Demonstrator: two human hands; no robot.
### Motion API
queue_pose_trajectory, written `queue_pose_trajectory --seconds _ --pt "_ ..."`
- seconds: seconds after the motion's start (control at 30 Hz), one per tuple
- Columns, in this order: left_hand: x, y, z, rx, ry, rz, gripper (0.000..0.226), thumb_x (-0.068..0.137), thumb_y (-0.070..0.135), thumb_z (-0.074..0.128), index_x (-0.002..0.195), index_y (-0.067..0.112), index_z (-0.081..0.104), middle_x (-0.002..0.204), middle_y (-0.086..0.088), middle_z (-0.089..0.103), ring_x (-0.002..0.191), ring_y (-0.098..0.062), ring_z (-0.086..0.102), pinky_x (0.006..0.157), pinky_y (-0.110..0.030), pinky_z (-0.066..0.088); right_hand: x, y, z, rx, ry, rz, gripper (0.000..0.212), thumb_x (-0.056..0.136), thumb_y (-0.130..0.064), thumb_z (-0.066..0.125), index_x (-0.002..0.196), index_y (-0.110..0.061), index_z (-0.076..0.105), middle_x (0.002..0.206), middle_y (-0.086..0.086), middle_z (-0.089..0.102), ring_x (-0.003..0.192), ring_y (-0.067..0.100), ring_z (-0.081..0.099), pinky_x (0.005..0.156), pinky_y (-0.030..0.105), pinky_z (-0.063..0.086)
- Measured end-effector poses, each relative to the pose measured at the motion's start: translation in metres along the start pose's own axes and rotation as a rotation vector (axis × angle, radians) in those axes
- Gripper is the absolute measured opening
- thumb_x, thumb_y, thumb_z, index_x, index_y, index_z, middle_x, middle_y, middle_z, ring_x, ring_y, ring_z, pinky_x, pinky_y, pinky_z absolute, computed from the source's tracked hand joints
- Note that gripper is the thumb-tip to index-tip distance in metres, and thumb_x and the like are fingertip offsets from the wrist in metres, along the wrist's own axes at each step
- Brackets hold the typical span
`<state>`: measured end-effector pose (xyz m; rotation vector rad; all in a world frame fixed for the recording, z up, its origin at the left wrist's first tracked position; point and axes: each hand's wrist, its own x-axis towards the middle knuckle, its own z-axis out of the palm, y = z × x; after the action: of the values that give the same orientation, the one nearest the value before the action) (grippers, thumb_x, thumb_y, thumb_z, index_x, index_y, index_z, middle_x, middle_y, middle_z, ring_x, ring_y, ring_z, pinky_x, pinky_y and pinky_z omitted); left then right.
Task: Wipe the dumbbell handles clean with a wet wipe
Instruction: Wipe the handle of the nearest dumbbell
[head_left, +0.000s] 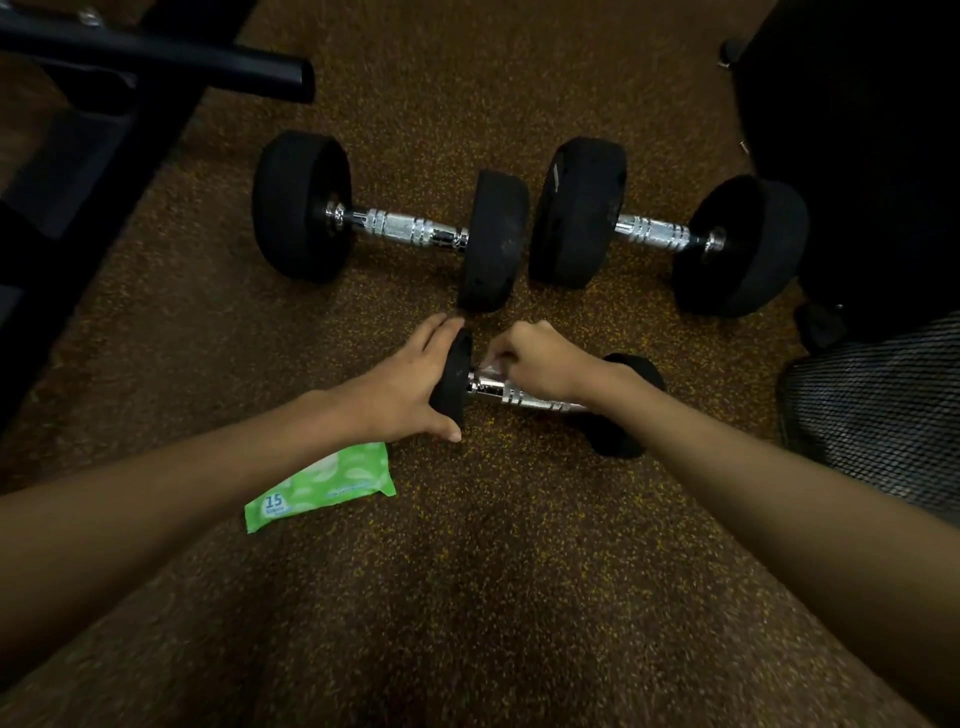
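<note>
The small dumbbell (522, 397) lies on the brown speckled floor (467, 571) and both hands are on it. The left hand (410, 384) holds the black weight at the left end of this dumbbell, with the fingers over the top edge and the thumb under the lower edge. The right hand (540, 358) is above the chrome handle, near that same left end. Its fingers are curled and pinch a wet wipe (488, 362), which is pressed on the handle; only a small pale part of the wipe is visible. The right forearm covers part of the handle.

Beyond the small dumbbell two bigger dumbbells lie side by side: the left big dumbbell (389, 223) and the right big dumbbell (670, 228), with their inner weights close together. A green wipe pack (322, 486) lies flat on the floor, near and to the left of the small dumbbell, partly under the left forearm. Far to the left of it stands a black metal frame (156, 57), and to the right there is a dark mesh object (883, 395).
</note>
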<state>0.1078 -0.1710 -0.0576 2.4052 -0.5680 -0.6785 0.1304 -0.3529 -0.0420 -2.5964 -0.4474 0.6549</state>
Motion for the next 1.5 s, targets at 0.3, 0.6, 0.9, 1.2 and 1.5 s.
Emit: queue_pose_trajectory --seconds 0.3,0.6,0.9,1.2,1.5 --pt "0.000 -0.001 0.001 0.005 0.003 0.008 0.124 0.065 0.032 0.084 0.151 0.014 -0.003 0.158 -0.005 -0.008 0.146 -0.020 0.000 0.107 -0.018 0.006 -0.025 0.007 0.004 -0.044 0.057 -0.164 0.023 0.093 -0.007 0.051 0.109 -0.008 0.067 0.106 0.007 0.070 0.098 0.018 0.064 0.087 0.030 0.050" --pt "-0.001 0.000 0.000 -0.004 0.003 0.007 0.123 0.065 0.032 0.084 0.151 0.014 -0.002 0.158 -0.004 -0.007 0.146 -0.021 0.002 0.108 -0.019 0.008 0.006 0.006 -0.010 0.009 -0.107 0.071 0.025 0.093 -0.009 0.050 0.105 -0.010 0.072 0.109 0.004 0.070 0.108 0.016 0.059 0.089 0.017 0.036" --pt "-0.001 -0.001 0.001 -0.001 0.013 0.007 0.124 0.064 0.031 0.084 0.150 0.015 -0.003 0.158 -0.004 -0.008 0.146 -0.020 0.001 0.109 -0.020 0.009 -0.031 -0.003 0.001 -0.041 0.048 -0.209 0.025 0.091 -0.001 0.051 0.109 -0.006 0.068 0.109 0.007 0.069 0.102 0.016 0.064 0.083 0.013 0.042" --pt "0.000 0.000 0.001 0.009 0.020 0.012 0.124 0.064 0.032 0.085 0.150 0.013 -0.002 0.158 -0.006 -0.006 0.146 -0.021 0.003 0.112 -0.022 0.010 -0.010 -0.006 0.002 -0.017 0.042 -0.080 0.023 0.092 -0.003 0.049 0.100 -0.004 0.070 0.101 0.011 0.071 0.098 0.022 0.064 0.085 0.026 0.047" --pt "0.000 -0.004 0.002 -0.008 0.012 0.026 0.125 0.063 0.034 0.085 0.150 0.014 -0.003 0.158 -0.005 -0.005 0.146 -0.021 0.003 0.115 -0.026 0.011 -0.047 0.008 0.012 -0.055 0.073 -0.263 0.034 0.092 0.000 0.053 0.124 -0.007 0.061 0.133 0.012 0.058 0.127 0.017 0.052 0.103 -0.003 0.019"
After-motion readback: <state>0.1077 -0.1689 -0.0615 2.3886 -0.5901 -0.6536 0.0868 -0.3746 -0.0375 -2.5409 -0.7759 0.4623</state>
